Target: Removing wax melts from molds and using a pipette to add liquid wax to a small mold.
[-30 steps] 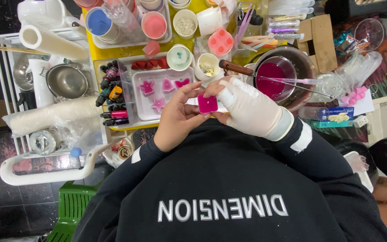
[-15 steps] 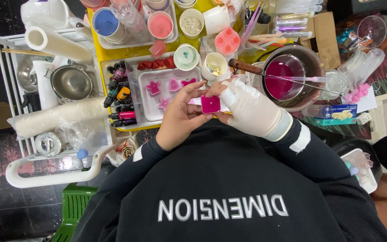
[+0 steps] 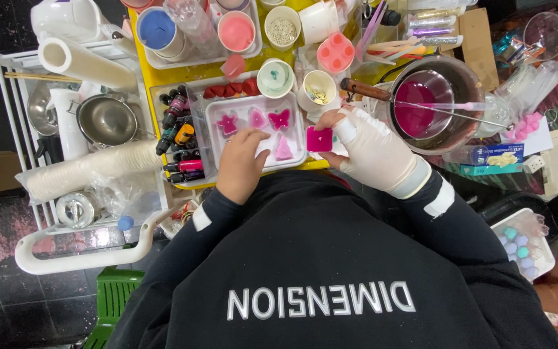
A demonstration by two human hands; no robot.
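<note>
My right hand (image 3: 372,150), in a white glove, grips a small magenta square block (image 3: 320,139) just past the right edge of a white tray (image 3: 295,110). The tray carries pink moulded shapes: two butterflies (image 3: 279,119), a drop and a small cone. My bare left hand (image 3: 241,161) rests on the tray's near left part with its fingers spread. It holds nothing and lies close to the cone shape (image 3: 283,149).
A metal pot of magenta liquid (image 3: 421,106) with a stick across it stands right of my gloved hand. Small dye bottles (image 3: 179,139) lie left of the tray. Cups of pink, blue and white material crowd the yellow table behind. A white cart (image 3: 66,161) with a steel bowl stands left.
My left hand has let go of the magenta block and moved left onto the white tray. The gloved right hand still holds the block, now slightly further right.
</note>
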